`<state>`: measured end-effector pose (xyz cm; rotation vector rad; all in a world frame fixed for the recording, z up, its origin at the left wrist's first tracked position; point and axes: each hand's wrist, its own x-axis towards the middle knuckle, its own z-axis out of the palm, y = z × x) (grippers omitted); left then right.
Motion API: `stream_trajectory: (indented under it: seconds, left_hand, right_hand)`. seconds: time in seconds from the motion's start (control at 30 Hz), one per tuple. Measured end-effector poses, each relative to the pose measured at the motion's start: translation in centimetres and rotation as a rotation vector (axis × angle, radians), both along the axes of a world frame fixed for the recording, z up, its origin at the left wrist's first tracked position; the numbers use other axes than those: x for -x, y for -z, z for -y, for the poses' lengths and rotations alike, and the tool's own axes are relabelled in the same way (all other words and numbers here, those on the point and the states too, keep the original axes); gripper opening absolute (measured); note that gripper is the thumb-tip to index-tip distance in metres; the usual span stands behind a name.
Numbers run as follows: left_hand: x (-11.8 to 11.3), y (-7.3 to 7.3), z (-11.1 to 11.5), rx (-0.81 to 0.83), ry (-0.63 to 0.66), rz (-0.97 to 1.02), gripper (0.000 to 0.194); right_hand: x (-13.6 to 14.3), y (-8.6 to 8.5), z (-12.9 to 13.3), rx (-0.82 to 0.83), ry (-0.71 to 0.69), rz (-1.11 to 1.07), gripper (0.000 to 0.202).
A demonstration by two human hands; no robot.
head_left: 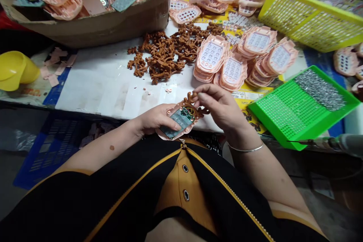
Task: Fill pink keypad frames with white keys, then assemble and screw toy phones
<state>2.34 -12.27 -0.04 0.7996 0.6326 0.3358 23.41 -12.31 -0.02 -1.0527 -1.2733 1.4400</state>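
My left hand [160, 119] holds a pink plastic shell with a green circuit board [181, 120] fitted in it, the thumb lying on the board. At the top end of this shell my right hand [217, 104] pinches a brown antler-shaped piece [192, 97]; another brown piece sticks out beside the fingers. Beyond my hands lies a heap of brown antler pieces [167, 55]. Stacks of pink keypad shells [213, 55] stand to its right.
A cardboard box [113, 26] of shells is at the back left, a yellow cup [17, 71] at the left. On the right are a green tray [283, 117] with screws [320, 89], a yellow basket [309, 19] and a screwdriver-like tool [340, 143].
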Motion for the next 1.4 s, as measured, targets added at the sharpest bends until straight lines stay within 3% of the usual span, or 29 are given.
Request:
stream_trajectory:
  seconds: [0.13,0.2,0.3,0.47,0.6,0.73,0.93,1.03,1.1,1.2,1.3,1.4]
  left_hand:
    - [-0.2,0.6,-0.2,0.023,-0.139,-0.018,0.046]
    - [-0.4,0.8,-0.4,0.048,-0.183,-0.027,0.047]
    - [-0.8,0.9,-0.5,0.068,-0.239,-0.02,0.046]
    - [-0.9,0.5,-0.6,0.072,-0.326,-0.037,0.045]
    - [-0.3,0.2,-1.2,0.085,-0.402,-0.003,0.043]
    - [-0.1,-0.6,-2.1,0.094,-0.445,0.088,0.044]
    - [-0.2,-1.7,-2.6,0.018,-0.413,0.153,0.028]
    - [0.2,-1.9,-2.2,0.026,-0.382,0.126,0.029]
    - [0.5,-2.2,-1.8,0.038,-0.354,0.116,0.03]
    - [0.9,-2.5,-1.1,0.049,-0.303,0.118,0.03]
    - [0.8,-2.6,-0.4,0.093,-0.212,0.152,0.031]
    - [0.6,-2.4,0.4,0.124,-0.146,0.154,0.033]
  right_hand:
    - [-3.5,-0.1,0.2,-0.377,0.403,0.411,0.029]
    - [-5.0,0.0,-0.3,-0.521,0.522,0.689,0.023]
    - [-5.6,0.5,-2.2,-0.701,0.516,0.975,0.018]
    - [-3.6,1.8,-5.9,-0.89,0.396,1.239,0.01]
    - [-3.4,2.3,-6.4,-0.916,0.436,1.216,0.015]
    - [-3.7,2.1,-4.0,-0.947,0.518,1.064,0.014]
    - [-2.4,3.0,1.1,-1.271,0.325,1.092,0.035]
    - [-1.8,3.9,2.6,-1.335,0.307,1.033,0.043]
    - [-1.5,4.4,3.1,-1.218,0.344,0.832,0.051]
    - [-1.1,4.6,3.4,-0.76,0.324,0.288,0.057]
    - [-0.4,4.4,3.7,-0.239,0.045,-0.16,0.068]
    - [0.2,4.2,4.1,0.031,-0.19,-0.368,0.084]
